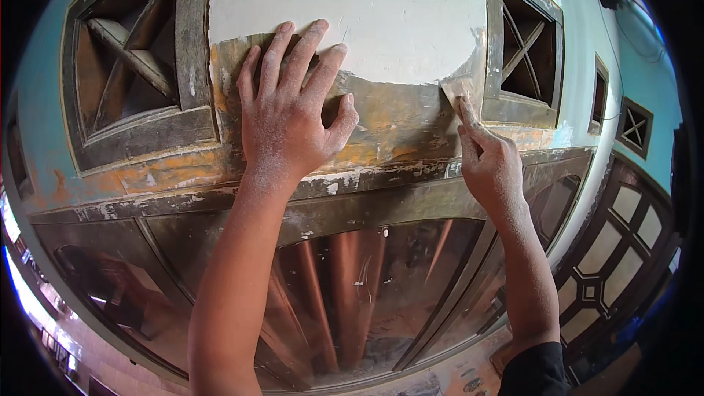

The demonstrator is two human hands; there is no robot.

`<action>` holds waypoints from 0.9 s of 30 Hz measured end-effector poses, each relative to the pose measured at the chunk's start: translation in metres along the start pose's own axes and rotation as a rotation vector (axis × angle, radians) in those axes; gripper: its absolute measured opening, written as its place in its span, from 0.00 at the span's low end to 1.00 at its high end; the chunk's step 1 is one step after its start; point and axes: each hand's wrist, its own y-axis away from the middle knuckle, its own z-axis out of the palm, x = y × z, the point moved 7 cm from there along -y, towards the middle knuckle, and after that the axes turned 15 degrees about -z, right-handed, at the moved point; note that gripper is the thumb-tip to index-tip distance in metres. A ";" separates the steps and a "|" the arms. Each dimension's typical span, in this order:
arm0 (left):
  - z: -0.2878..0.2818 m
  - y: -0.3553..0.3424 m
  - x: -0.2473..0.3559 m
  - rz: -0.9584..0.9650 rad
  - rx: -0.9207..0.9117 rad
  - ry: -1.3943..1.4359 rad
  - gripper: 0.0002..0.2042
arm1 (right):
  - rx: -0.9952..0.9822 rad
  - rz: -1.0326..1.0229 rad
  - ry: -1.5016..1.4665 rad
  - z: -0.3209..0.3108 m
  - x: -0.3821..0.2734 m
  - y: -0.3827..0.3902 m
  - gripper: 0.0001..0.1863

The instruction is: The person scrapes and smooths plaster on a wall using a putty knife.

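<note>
My left hand [284, 121] rests against the wall with its fingers spread, holding nothing; pale dust coats its back and wrist. The fingertips touch around the lower border of the white paint layer [352, 11]. My right hand [493, 165], also dusty, is closed on a scraper [450, 94], index finger stretched along it. The scraper's edge meets the ragged border where white paint gives way to a stripped brown and orange band [396, 117]. Most of the scraper's handle is hidden in my fingers.
Wooden vents with crossed slats flank the wall panel, one at left [136, 51] and one at right [522, 48]. Below runs a dark wooden frame [352, 194] with glass panes and reddish curtains [345, 286] behind. A panelled door [616, 238] stands far right.
</note>
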 end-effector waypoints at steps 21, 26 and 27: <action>0.000 0.000 0.001 0.013 0.022 -0.008 0.24 | 0.037 0.019 -0.054 0.008 -0.007 0.003 0.14; 0.002 0.001 0.002 0.014 0.021 -0.011 0.24 | -0.061 0.055 -0.006 0.003 -0.006 0.007 0.16; 0.002 0.001 0.003 0.016 0.021 -0.009 0.24 | -0.032 0.031 -0.044 0.001 -0.006 0.002 0.18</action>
